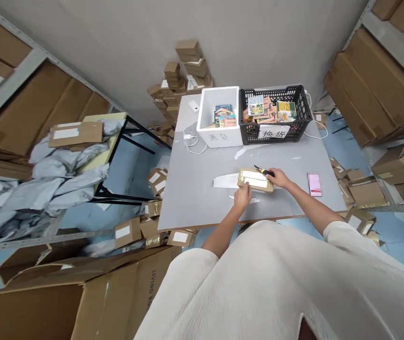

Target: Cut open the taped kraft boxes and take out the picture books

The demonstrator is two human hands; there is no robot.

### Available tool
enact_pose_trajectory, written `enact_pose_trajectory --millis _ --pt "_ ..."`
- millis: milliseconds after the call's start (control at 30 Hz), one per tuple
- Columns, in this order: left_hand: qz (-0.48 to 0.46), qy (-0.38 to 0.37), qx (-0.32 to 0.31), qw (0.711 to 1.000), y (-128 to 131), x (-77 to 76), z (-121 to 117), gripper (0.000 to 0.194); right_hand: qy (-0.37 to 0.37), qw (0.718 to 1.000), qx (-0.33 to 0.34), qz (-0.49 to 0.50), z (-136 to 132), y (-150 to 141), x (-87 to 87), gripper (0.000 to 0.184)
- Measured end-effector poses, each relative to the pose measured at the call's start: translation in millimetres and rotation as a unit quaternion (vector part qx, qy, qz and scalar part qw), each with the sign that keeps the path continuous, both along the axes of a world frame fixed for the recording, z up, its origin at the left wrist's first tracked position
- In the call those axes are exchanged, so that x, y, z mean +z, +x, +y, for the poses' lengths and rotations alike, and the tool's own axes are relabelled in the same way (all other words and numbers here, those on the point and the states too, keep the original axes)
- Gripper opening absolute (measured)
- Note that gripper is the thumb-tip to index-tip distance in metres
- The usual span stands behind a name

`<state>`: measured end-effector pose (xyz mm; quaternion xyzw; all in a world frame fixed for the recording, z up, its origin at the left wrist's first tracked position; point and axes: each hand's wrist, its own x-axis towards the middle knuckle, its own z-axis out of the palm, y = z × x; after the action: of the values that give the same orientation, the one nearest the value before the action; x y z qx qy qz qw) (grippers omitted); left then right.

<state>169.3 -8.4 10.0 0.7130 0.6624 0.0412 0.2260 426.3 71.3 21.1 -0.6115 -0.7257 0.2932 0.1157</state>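
Note:
A small cardboard box (266,185) with a white label and shiny tape lies on the grey table, near its front edge. My left hand (242,196) is closed at the box's near left side, its fingers pressed on the cardboard. In my right hand (279,178) is a black and yellow utility knife (266,172), with its tip pointing left over the far side of the box. My right hand is at the box's right end. A pale flat strip (225,181) lies on the table just left of the box.
At the table's back stand a white foam box (219,138) and a black plastic crate (249,133), both holding books. A pink-screened phone (315,184) lies at the right. Cardboard boxes crowd the floor; a side table (97,160) at left bears grey parcels.

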Motion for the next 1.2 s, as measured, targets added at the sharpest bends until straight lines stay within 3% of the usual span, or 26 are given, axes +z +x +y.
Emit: enact_pose_trajectory --millis 167,367,600,933,1067,1200 --pt "-0.060 0.051 -0.028 0.997 11 -5.6 13 0.045 -0.005 0.998 -0.059 0.030 -18 14 -2.5 0.040" --pt "-0.123 0.052 -0.064 0.989 33 -8.1 37 0.049 -0.044 0.988 -0.114 0.095 -45 23 -7.4 0.037" --pt "-0.051 0.047 -0.058 0.996 54 -2.0 45 0.057 -0.107 0.974 -0.120 0.156 -69 24 -12.2 0.039" --pt "-0.008 0.031 -0.106 0.994 100 16.6 30 0.089 -0.047 0.972 -0.174 0.150 -56 44 -1.0 0.037" --pt "0.018 0.010 -0.138 0.990 100 16.9 25 0.092 -0.032 0.968 -0.189 0.158 -52 44 -3.2 0.036" --pt "0.034 -0.021 -0.218 0.975 85 20.0 29 0.099 -0.012 0.953 -0.215 0.211 -47 42 -9.7 0.034"
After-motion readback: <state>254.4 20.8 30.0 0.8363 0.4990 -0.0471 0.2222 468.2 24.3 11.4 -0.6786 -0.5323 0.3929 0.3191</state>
